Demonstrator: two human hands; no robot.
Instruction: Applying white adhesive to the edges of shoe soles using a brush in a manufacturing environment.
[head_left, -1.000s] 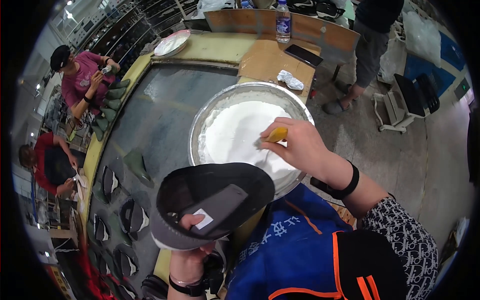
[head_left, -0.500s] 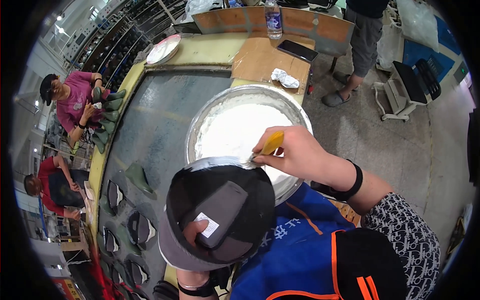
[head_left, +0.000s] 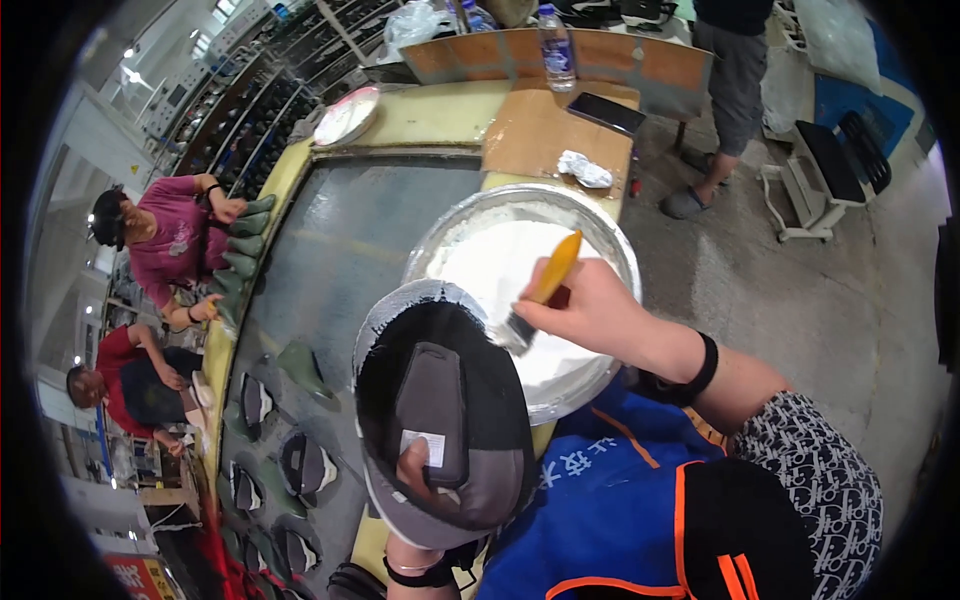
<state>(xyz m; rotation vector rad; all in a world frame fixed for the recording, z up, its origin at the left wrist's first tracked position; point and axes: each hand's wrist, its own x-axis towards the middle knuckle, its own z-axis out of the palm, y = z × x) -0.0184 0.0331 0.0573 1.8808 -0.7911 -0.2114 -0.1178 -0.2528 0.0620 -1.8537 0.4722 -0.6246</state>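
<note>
Shoe upper [head_left: 435, 385], soft dark fabric, hollow oval, white-smeared rim [head_left: 428, 291], clasped in the left grip [head_left: 413, 468], thumb inside; right grip [head_left: 590, 312] pinches a yellow-handled bristle brush [head_left: 558, 268].

Black phone [head_left: 606, 114] — clear bottle [head_left: 558, 58] nearby

Bright overall — white paste [head_left: 497, 256] nearly washed out; edges bent — corners black.

the left hand [head_left: 413, 468] holds a dark hollow fabric piece [head_left: 492, 420], its thumb inside on a white label [head_left: 434, 444]. the right hand [head_left: 590, 305] grips a yellow-handled brush [head_left: 558, 268], bristles right by the piece's white-smeared rim, above a metal basin [head_left: 622, 250] of white paste [head_left: 475, 262]. green foot-shaped forms [head_left: 303, 370] lie on the worktop [head_left: 345, 210]; a phone [head_left: 606, 113] rests on cardboard [head_left: 525, 125] beyond. two co-workers [head_left: 172, 235] are at the far left.
</note>
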